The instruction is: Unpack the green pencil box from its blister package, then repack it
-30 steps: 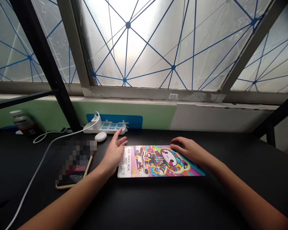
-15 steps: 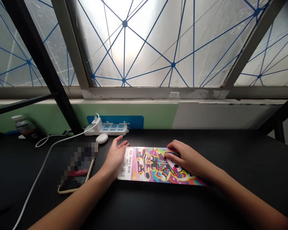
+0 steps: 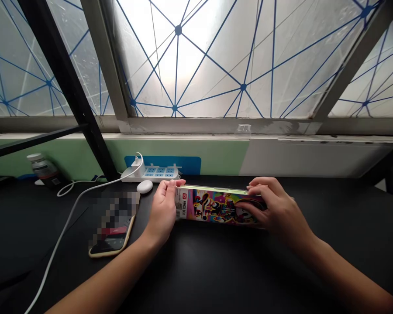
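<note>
A colourful pencil box point(image 3: 212, 207), its white end panel marked "PENCIL BOX", is tilted up over the black table so that its pale green long edge shows. My left hand point(image 3: 164, 207) grips the box's left end, thumb at the near side and fingertips behind the top corner. Toward the right end, my right hand point(image 3: 271, 205) pinches the box, with the thumb on the printed face and the fingers over the top edge. The box's underside and back are hidden.
Left of the box lies a phone point(image 3: 113, 237) in a yellowish case, beside a white oval case point(image 3: 144, 187). A power strip point(image 3: 157, 173) with a white cable point(image 3: 70, 213) sits against the wall. A bottle point(image 3: 44, 170) stands at the far left of the black table point(image 3: 216, 270).
The pencil box has gone from lying nearly flat to tilted, its long edge raised. My left fingers have closed on its left end, and my right hand has shifted to the right and farther back.
</note>
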`<state>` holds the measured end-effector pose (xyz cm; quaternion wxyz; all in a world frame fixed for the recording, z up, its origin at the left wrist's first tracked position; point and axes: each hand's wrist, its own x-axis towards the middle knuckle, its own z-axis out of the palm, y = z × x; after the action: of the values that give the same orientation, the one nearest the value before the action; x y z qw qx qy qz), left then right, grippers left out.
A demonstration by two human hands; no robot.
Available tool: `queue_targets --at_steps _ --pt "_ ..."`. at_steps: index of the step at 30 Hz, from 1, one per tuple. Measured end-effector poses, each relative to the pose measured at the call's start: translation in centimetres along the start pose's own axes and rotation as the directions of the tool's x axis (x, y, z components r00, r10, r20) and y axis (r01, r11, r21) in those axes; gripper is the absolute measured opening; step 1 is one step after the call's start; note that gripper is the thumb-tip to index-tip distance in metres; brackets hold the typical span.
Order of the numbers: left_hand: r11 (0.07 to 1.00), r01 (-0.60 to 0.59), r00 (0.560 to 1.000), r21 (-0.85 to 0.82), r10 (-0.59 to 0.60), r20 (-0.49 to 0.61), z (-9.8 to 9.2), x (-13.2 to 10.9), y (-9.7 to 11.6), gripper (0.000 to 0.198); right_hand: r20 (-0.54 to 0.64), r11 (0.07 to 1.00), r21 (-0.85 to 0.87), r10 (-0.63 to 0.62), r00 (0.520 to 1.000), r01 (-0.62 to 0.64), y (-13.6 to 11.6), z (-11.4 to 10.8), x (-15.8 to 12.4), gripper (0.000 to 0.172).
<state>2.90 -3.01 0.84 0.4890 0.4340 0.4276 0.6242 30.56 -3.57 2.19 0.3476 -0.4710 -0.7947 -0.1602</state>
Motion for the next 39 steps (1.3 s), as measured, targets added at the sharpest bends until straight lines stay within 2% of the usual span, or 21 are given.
queue_targets --at_steps 2,6,10,13,15,16,19,20,22,24,26,28,31,34,37,39 --pt "0.998 -0.062 0.998 -0.01 0.062 -0.019 -0.1 0.1 0.3 0.037 -0.009 1.0 -0.014 -0.001 1.0 0.0 -0.7 -0.2 -0.2 0.021" --pt "0.978 -0.209 0.978 0.017 0.209 -0.016 -0.5 0.5 1.2 0.045 0.054 0.999 -0.013 -0.036 0.998 0.037 -2.0 -0.8 -0.4 0.017" --pt "0.895 -0.383 0.923 0.228 0.359 0.138 -1.1 0.5 2.7 0.041 0.13 0.992 0.013 -0.123 0.984 0.122 -2.8 -1.4 -0.4 0.018" --pt "0.757 -0.511 0.856 0.408 0.408 0.317 -1.6 0.2 3.6 0.035 0.177 0.99 0.024 -0.14 0.974 0.138 -2.7 -1.6 -0.4 0.015" --pt "0.608 -0.613 0.783 0.505 0.383 0.49 -1.8 0.1 4.0 0.029 0.205 0.991 0.039 -0.131 0.97 0.125 -2.6 -1.6 -0.5 0.008" --pt "0.517 -0.662 0.741 0.543 0.342 0.578 -1.8 0.1 4.2 0.026 0.228 0.991 0.049 -0.129 0.965 0.121 -2.7 -1.6 -0.6 0.011" --pt "0.286 -0.753 0.645 0.592 0.149 0.749 -1.5 -0.2 4.0 0.027 0.328 0.982 0.097 -0.186 0.926 0.162 -3.3 -1.2 -0.8 0.034" --pt "0.25 -0.768 0.625 0.59 0.094 0.775 -1.3 -0.3 3.8 0.028 0.356 0.975 0.118 -0.218 0.908 0.188 -3.6 -1.0 -0.9 0.037" --pt "0.236 -0.784 0.596 0.574 0.026 0.803 -1.0 -0.6 2.8 0.032 0.39 0.96 0.159 -0.277 0.878 0.232 -4.3 -0.4 -1.1 0.038" --pt "0.243 -0.764 0.614 0.598 -0.008 0.789 -0.9 -0.9 1.5 0.044 0.415 0.949 0.198 -0.307 0.857 0.244 -4.8 0.1 -1.2 0.041" --pt "0.225 -0.712 0.676 0.665 -0.039 0.736 -0.9 -1.1 0.1 0.056 0.439 0.944 0.237 -0.316 0.841 0.231 -4.9 0.3 -1.3 0.042" --pt "0.2 -0.679 0.711 0.706 -0.057 0.7 -1.0 -1.1 -0.9 0.062 0.465 0.945 0.269 -0.295 0.835 0.184 -4.5 0.4 -1.3 0.037" --pt "0.187 -0.685 0.709 0.704 -0.046 0.703 -1.1 -1.0 -1.3 0.065 0.478 0.956 0.283 -0.214 0.852 0.081 -3.4 0.6 -1.2 0.035" --pt "0.15 -0.695 0.708 0.704 -0.031 0.706 -1.0 -0.7 -1.0 0.066 0.481 0.965 0.263 -0.131 0.867 0.0 -2.2 1.0 -1.2 0.044" --pt "0.101 -0.697 0.712 0.71 -0.017 0.702 -0.9 -0.6 -0.8 0.074 0.55 0.965 0.255 -0.091 0.83 -0.063 -1.2 1.5 -1.1 0.058" --pt "0.1 -0.7 0.71 0.707 -0.008 0.704 -0.9 -0.5 -0.7 0.08 0.6 0.96 0.259 -0.076 0.796 -0.103 -0.6 1.8 -1.1 0.07"
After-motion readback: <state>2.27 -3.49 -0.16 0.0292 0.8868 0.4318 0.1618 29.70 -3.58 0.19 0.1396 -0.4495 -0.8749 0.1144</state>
